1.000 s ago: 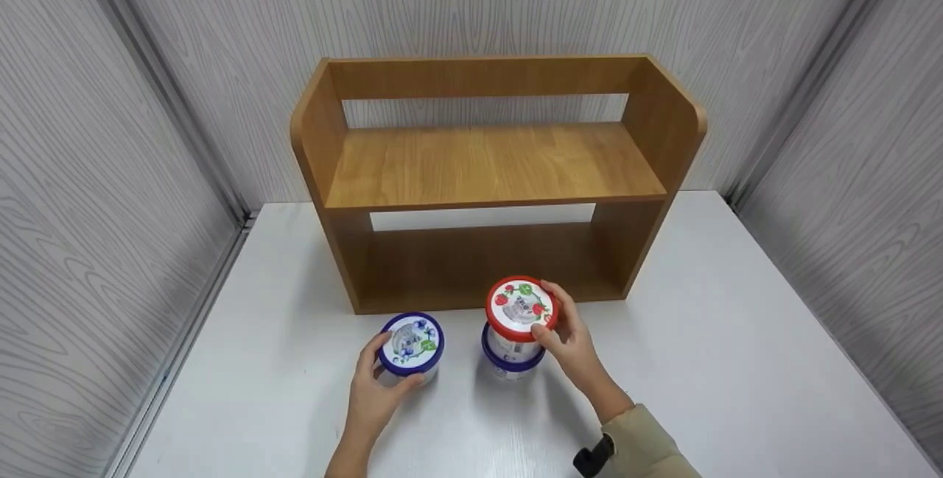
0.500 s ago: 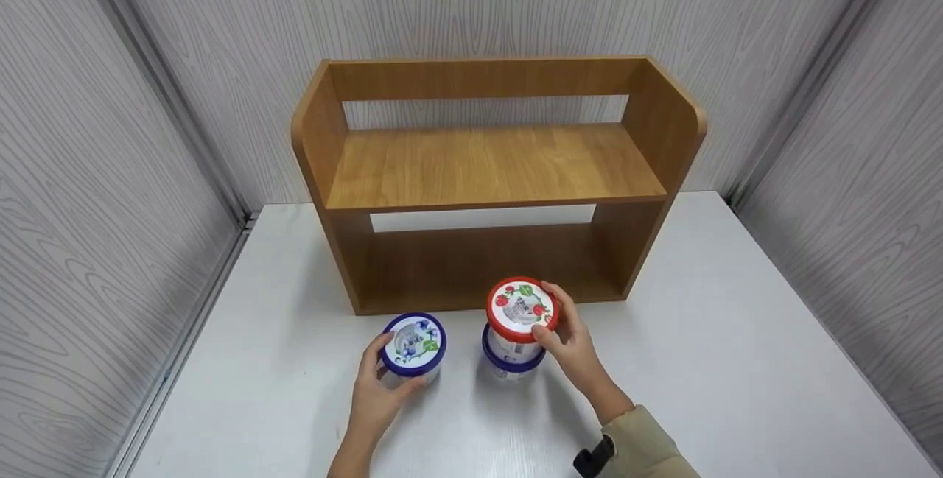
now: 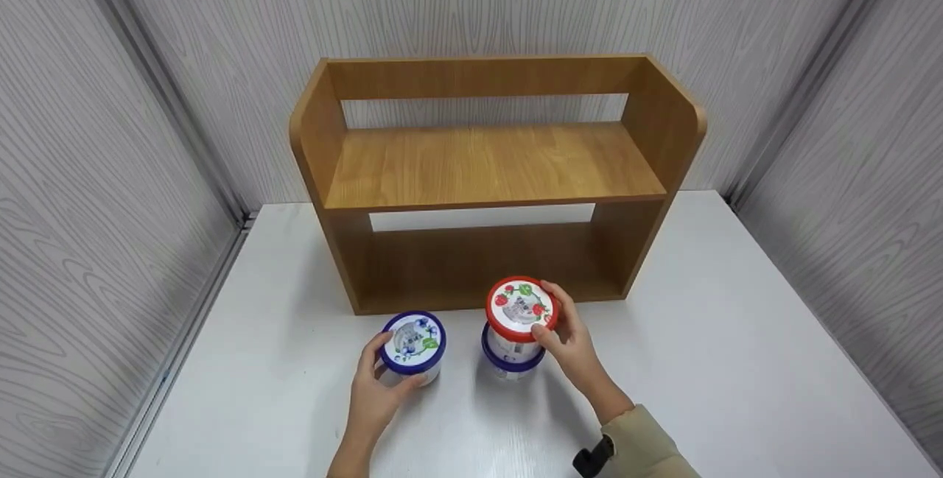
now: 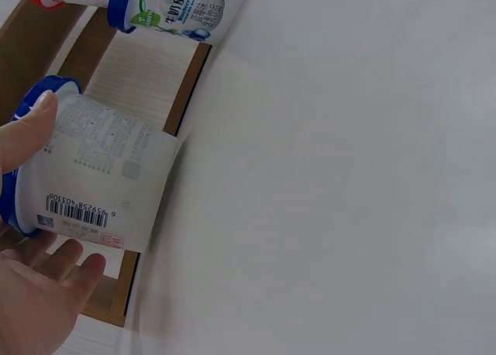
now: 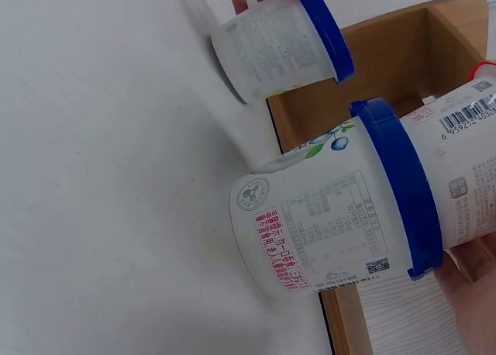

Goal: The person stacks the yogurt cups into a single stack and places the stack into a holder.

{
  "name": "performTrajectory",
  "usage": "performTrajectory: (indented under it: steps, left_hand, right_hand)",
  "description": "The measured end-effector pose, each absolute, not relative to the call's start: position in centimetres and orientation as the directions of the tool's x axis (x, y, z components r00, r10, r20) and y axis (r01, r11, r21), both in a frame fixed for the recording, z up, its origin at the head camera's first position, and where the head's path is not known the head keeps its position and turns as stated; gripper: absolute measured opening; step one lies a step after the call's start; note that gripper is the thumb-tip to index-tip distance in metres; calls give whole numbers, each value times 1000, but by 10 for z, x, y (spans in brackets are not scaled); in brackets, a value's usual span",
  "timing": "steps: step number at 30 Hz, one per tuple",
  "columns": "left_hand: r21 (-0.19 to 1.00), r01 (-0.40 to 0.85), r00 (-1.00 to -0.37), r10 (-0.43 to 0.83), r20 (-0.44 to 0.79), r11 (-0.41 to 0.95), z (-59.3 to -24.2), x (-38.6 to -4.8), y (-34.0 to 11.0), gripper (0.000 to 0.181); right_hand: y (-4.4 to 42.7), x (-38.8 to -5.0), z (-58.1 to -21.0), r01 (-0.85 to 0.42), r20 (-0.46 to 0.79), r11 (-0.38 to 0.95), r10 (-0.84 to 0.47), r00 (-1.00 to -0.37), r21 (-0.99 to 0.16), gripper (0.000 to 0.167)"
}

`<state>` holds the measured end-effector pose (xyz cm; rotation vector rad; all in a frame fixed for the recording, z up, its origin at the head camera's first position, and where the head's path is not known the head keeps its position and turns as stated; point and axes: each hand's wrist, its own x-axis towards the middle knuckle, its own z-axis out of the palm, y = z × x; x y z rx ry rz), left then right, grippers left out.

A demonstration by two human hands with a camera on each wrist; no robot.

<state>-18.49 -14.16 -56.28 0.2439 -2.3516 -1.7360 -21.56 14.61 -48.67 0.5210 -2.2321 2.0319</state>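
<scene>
Our counter [image 3: 722,360]: left hand [image 3: 374,393] curls round unstacked blueberry tub [image 3: 412,345]; right hand [image 3: 576,354] grips strawberry tub [image 3: 519,310], stacked on lower tub [image 5: 333,215].

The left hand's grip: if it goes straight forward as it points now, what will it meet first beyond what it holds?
Past the blueberry tub it holds, the left hand's grip would probably meet the wooden shelf's lower board, at its front edge. The gap is hard to judge from above.

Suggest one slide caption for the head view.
Left hand grips blue-lidded tub; right hand grips red-lidded tub atop lower tub.
</scene>
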Motion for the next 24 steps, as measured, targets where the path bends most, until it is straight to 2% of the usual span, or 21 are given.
performTrajectory:
  steps: [16, 24]
  left_hand:
    - [953, -3, -968, -239, 73, 302, -550, -183, -142, 86]
    - [954, 60, -969, -214, 127, 294, -531, -183, -138, 86]
  right_hand:
    - [146, -214, -485, -298, 281, 62, -195, -940, -953, 63]
    - [146, -213, -483, -281, 263, 73, -189, -946, -957, 63]
